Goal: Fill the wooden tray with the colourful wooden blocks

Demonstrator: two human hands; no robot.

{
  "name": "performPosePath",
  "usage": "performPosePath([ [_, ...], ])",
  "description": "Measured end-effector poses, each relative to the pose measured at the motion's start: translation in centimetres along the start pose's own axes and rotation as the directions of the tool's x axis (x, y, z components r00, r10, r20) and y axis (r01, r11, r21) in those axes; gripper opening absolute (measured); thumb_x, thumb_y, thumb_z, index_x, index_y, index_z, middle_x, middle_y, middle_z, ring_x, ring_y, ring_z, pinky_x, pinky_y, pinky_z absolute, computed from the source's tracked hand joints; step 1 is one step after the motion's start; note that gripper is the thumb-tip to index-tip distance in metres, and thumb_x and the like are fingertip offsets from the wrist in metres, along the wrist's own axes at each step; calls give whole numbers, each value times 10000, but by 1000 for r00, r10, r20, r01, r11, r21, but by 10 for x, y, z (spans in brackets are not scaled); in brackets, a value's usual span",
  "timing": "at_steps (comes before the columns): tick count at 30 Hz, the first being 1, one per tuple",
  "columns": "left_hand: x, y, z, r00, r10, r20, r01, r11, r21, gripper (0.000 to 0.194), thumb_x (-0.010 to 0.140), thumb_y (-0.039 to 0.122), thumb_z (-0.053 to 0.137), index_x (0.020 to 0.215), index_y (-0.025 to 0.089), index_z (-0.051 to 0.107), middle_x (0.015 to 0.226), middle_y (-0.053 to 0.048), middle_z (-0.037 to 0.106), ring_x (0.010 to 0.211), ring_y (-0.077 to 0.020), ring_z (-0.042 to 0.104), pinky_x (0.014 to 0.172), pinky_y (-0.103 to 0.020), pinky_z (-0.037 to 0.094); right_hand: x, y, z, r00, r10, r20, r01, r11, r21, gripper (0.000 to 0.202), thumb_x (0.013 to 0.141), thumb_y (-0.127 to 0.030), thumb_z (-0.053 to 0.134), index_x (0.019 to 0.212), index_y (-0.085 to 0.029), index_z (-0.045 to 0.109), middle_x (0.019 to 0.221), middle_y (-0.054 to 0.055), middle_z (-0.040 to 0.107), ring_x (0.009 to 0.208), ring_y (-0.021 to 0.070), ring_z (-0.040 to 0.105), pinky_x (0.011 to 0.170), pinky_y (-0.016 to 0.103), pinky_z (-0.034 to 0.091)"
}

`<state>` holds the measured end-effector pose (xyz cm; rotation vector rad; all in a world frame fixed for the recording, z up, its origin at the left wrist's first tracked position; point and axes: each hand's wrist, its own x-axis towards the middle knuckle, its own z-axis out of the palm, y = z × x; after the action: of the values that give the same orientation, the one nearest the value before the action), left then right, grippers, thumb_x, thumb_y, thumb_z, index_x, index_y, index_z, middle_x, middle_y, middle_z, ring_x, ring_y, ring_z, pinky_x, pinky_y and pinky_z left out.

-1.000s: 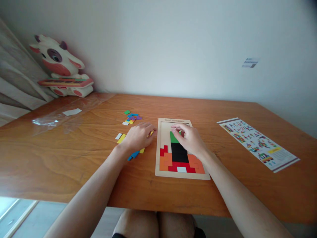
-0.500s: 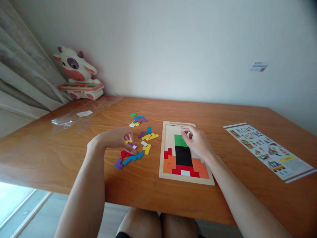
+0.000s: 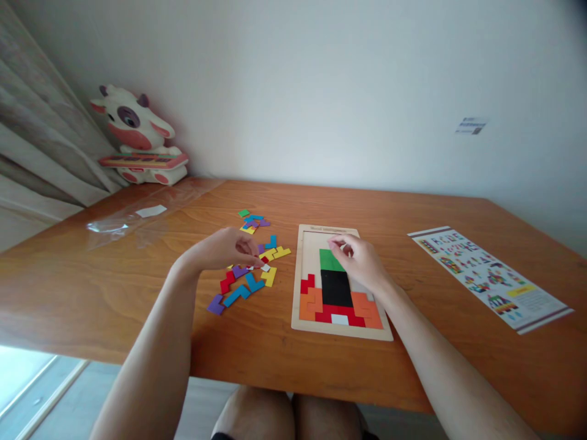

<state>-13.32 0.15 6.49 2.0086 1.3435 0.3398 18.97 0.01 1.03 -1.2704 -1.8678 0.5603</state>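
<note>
Head view: left hand is hovering left of centre over flat coloured polyomino pieces, fingers curling down by a small white piece; can't tell if it's gripping anything. Right hand is bending over the upper part of a pale wooden puzzle tray, lower centre, thumb and index close together; grip unclear. Tray is sitting square to the person, probably for easy access to its rows; green, black, orange and red pieces are filling part of it. Printed white instruction sheet is lying right of frame, likely kept clear of both hands. Brown wooden counter is carrying everything; clear plastic bag and white cow-shaped toy keyboard are occupying upper left, by a pale curtain.
</note>
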Motion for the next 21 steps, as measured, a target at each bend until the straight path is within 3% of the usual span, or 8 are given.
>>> performPosePath([
  [2,9,14,17,974,126,-185,-139,989,-57,275,791,455,736,790,180,738,685,-14,713,576,-124,603,528,-211,445,0,-5,1,994,53,92,-65,989,134,300,909,-459,578,953,-192,708,873,72,728,695,165,624,639,304,485],
  [4,18,28,36,884,307,-351,-326,945,5,249,825,430,731,819,183,758,760,-36,719,665,-135,620,618,-237,490,0,-10,1,966,109,233,-174,944,280,344,916,-498,569,1002,-191,700,900,74,730,711,155,629,635,292,492],
  [6,24,37,54,770,534,-349,-529,840,118,185,858,392,717,840,222,789,894,-61,715,811,-159,624,747,-282,514,0,-13,0,910,144,388,-307,864,399,382,926,-519,554,1060,-187,689,945,83,736,701,137,630,620,274,498],
  [9,26,42,75,646,691,-323,-647,721,249,90,850,343,738,840,285,806,870,-58,654,832,-165,585,757,-296,509,-2,-17,-3,821,159,548,-474,725,500,375,892,-504,627,1066,-178,696,995,89,741,714,118,643,630,254,512],
  [13,27,40,90,614,737,-282,-710,672,211,133,913,276,663,926,244,792,853,-62,677,795,-145,632,707,-256,532,-4,-19,-5,767,159,621,-577,594,561,339,806,-414,764,1046,-178,720,940,58,740,717,106,644,689,252,534],
  [16,27,39,93,583,773,-251,-731,633,253,156,942,245,618,940,225,773,894,-71,723,816,-150,679,743,-262,554,-4,-18,-5,740,214,637,-625,569,535,290,795,-386,782,1004,-189,748,887,32,722,694,87,619,663,218,521],
  [21,25,44,94,503,779,-375,-705,621,343,112,934,219,630,969,207,736,910,-58,748,834,-144,702,760,-250,571,-3,-16,-7,734,215,644,-642,528,556,226,824,-383,755,961,-203,763,818,15,689,646,75,572,586,186,489],
])
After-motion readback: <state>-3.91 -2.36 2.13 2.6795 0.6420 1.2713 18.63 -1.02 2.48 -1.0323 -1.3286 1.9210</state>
